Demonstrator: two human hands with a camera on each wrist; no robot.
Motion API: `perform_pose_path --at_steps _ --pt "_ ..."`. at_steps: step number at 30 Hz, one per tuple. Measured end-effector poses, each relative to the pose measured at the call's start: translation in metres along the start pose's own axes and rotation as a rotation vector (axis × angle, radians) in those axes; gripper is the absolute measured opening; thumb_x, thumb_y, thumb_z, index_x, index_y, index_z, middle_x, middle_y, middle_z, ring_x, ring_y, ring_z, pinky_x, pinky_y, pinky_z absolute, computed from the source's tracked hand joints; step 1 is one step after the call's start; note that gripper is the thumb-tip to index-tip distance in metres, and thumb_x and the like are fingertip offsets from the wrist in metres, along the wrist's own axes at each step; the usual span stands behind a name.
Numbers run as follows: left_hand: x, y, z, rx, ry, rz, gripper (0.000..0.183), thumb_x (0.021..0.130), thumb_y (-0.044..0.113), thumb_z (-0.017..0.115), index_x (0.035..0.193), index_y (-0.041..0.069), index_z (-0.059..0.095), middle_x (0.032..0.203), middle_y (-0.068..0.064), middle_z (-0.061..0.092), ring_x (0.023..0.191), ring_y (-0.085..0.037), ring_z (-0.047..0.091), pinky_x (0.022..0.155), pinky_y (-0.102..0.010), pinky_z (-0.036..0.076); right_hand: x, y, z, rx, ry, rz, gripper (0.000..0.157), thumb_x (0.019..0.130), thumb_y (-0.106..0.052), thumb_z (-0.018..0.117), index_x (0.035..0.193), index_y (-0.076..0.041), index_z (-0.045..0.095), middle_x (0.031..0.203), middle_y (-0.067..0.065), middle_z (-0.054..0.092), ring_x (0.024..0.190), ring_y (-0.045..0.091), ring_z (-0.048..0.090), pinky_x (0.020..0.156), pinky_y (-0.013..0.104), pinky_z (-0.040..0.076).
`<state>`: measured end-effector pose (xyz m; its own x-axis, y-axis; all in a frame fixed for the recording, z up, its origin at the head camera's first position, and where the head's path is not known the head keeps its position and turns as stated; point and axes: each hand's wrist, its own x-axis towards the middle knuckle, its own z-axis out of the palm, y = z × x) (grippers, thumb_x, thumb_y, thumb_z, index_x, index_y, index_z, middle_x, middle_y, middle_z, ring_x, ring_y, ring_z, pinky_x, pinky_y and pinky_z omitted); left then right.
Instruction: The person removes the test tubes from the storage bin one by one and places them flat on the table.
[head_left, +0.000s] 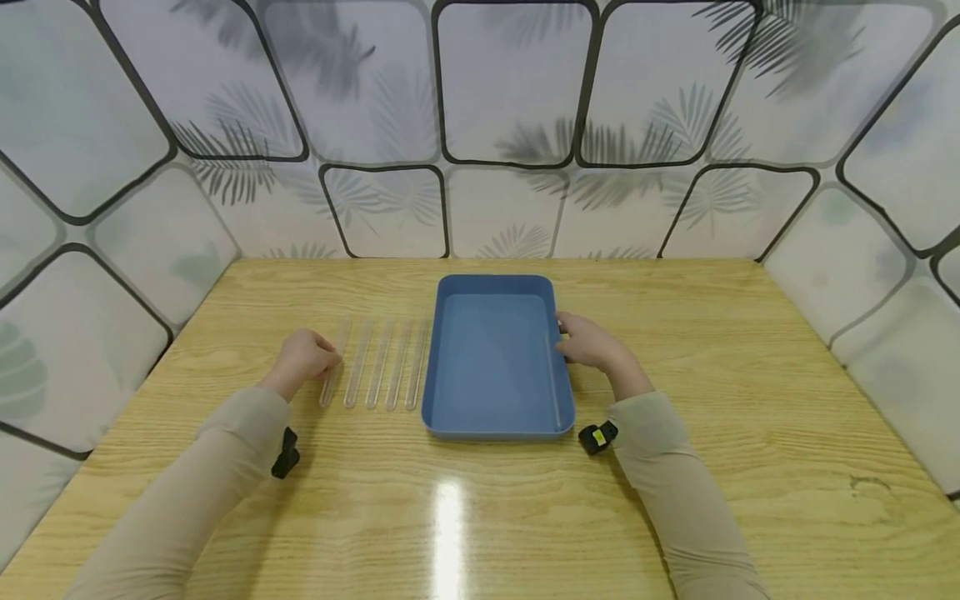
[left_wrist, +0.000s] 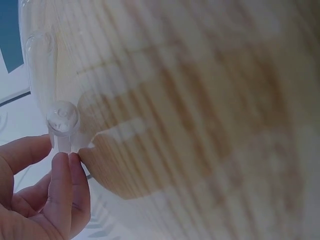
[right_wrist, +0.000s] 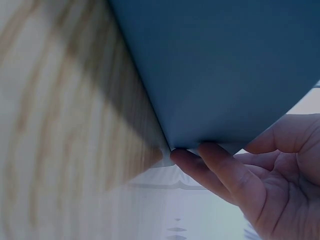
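Several clear test tubes (head_left: 377,367) lie side by side on the wooden table, left of a blue tray (head_left: 497,358). My left hand (head_left: 302,360) pinches the leftmost test tube (left_wrist: 63,120) between thumb and fingers; its rounded end faces the camera in the left wrist view. On the other side, my right hand (head_left: 596,342) holds the tray's right wall. In the right wrist view the thumb is at the upper edge of the tray (right_wrist: 215,70), and the fingertips (right_wrist: 212,150) touch low on its side.
Light yellow wood grain covers the table (head_left: 750,375). Patterned panels (head_left: 495,208) stand along its back and both sides. A black wrist camera (head_left: 597,437) sits by the right cuff, another (head_left: 286,454) by the left.
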<state>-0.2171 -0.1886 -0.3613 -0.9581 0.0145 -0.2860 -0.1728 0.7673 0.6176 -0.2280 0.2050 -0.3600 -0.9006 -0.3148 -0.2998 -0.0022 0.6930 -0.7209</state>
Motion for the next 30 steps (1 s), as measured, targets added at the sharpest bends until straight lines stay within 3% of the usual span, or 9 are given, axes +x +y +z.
perform_pose_path --at_steps 25,30 --pt "-0.0015 -0.0014 -0.0007 -0.032 0.002 -0.039 0.028 0.085 0.007 0.052 0.103 -0.015 0.055 0.078 -0.014 0.058 0.063 -0.017 0.055 0.06 -0.031 0.049 0.0004 0.0 0.0008 0.015 0.006 0.002 0.06 0.086 0.004 0.035 0.14 0.004 0.008 0.137 0.027 0.023 0.12 0.036 0.034 0.081 0.039 0.047" --pt "-0.0027 -0.0009 -0.0014 -0.03 0.013 -0.031 0.028 0.085 0.006 0.052 0.102 -0.016 0.054 0.088 -0.021 0.057 0.065 -0.018 0.055 0.061 -0.031 0.05 0.0 -0.001 0.0004 0.015 0.006 0.005 0.06 0.086 0.004 0.035 0.14 0.003 0.008 0.137 0.027 0.024 0.12 0.036 0.035 0.081 0.038 0.047"
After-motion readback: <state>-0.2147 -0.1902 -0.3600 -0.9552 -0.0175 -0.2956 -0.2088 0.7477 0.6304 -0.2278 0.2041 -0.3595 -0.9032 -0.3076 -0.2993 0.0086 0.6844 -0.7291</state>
